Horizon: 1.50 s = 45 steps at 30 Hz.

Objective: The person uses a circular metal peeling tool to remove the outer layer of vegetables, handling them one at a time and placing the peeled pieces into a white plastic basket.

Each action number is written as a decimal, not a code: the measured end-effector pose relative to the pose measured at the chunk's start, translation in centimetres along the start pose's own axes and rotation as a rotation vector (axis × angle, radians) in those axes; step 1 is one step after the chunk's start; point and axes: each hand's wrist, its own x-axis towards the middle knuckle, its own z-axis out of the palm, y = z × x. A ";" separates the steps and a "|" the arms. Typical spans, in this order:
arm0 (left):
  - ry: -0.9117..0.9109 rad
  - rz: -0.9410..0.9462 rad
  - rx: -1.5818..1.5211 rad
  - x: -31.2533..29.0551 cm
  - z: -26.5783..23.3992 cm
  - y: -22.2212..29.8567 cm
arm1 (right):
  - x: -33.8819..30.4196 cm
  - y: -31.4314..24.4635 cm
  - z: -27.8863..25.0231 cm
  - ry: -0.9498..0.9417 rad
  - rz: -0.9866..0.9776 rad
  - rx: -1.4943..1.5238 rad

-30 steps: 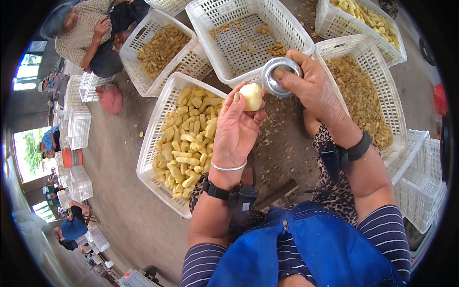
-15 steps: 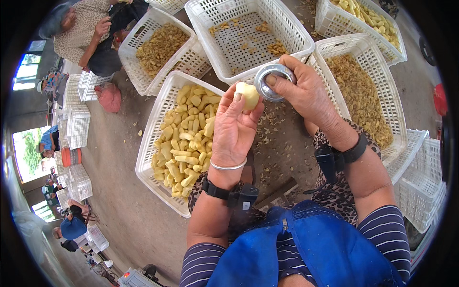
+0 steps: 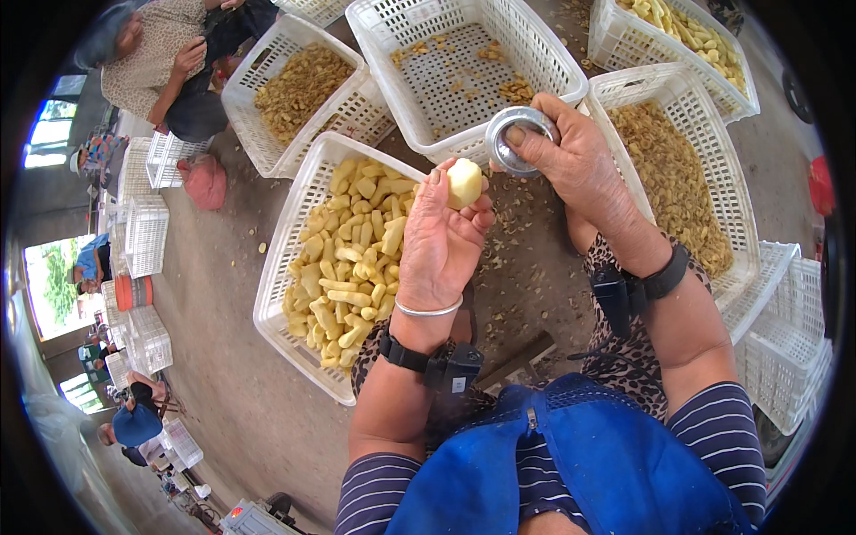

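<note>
My left hand (image 3: 442, 234) is raised at the centre, its fingers closed around a pale yellow, smooth peeled root piece (image 3: 465, 184) that sticks up past the fingertips. To its right, my right hand (image 3: 575, 156) grips a round, ring-shaped metal tool (image 3: 522, 141), with the thumb pressed into its middle. A small gap separates the tool from the root piece. Just left of my left hand, a white crate (image 3: 287, 234) holds many pale yellow peeled pieces (image 3: 349, 285), some long and knobbly.
Ahead is a white crate (image 3: 464, 98) with a few scraps on its bottom. Crates of brown-yellow shavings stand at far left (image 3: 299, 94) and right (image 3: 673, 169). Another crate of yellow pieces (image 3: 695, 45) is at far right. A person (image 3: 165, 67) sits at upper left. Stacked crates (image 3: 776, 334) stand right.
My right hand and the metal tool have moved slightly right, away from the root piece. The root piece has turned more upright in my left hand.
</note>
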 end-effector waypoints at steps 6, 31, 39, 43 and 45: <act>-0.015 -0.034 -0.020 0.2 -0.7 0.1 | -0.4 -0.8 0.3 -0.037 -0.046 -0.206; -0.059 -0.026 -0.095 0.1 -1.9 0.5 | -0.7 -1.1 1.0 -0.075 -0.002 -0.219; -0.124 0.018 -0.067 -0.4 -1.1 0.6 | -1.0 -2.0 1.8 -0.062 0.048 -0.074; -0.177 -0.082 -0.081 -0.2 -0.6 0.9 | -0.3 -0.9 0.9 -0.061 0.004 -0.156; -0.192 -0.089 -0.077 -0.4 -0.5 0.8 | -0.1 -0.6 0.6 -0.052 -0.035 -0.219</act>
